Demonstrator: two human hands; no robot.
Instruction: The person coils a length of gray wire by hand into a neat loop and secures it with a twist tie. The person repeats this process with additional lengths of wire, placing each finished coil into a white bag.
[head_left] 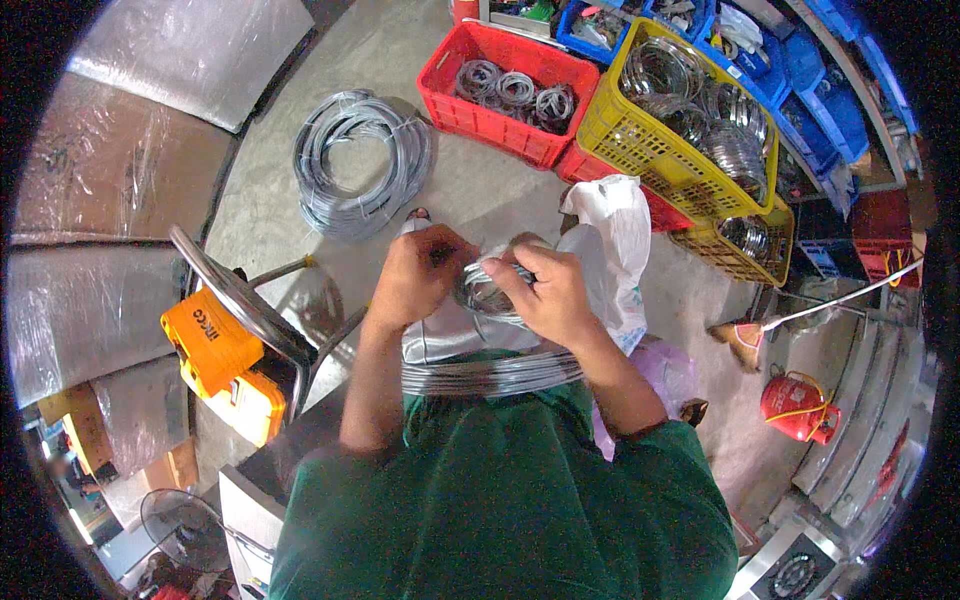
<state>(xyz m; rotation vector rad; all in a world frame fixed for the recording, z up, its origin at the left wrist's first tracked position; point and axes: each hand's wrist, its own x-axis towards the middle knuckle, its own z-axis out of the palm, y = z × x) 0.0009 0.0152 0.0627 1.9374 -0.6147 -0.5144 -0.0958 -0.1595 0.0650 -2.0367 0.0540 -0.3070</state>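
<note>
A small coil of silvery wire (pixel 490 290) is held above my lap, between my two hands. My right hand (pixel 548 292) grips its right side, thumb on top and fingers curled round it. My left hand (pixel 422 272) is closed at the coil's upper left edge, fingers pinched together; the exact strand in that pinch is too small to make out. Across my lap, below both hands, lies a larger bundle of grey wire (pixel 490 376). Pale grey material (pixel 425 340) covers my legs under the small coil.
A big wire coil (pixel 318 170) lies on the floor ahead. Beyond it, a red crate (pixel 490 125) and a yellow crate (pixel 640 130) hold more coils. A white sack (pixel 625 260) stands at my right, an orange case (pixel 212 340) at my left. Farther right are a broom (pixel 742 340) and red cylinder (pixel 795 408).
</note>
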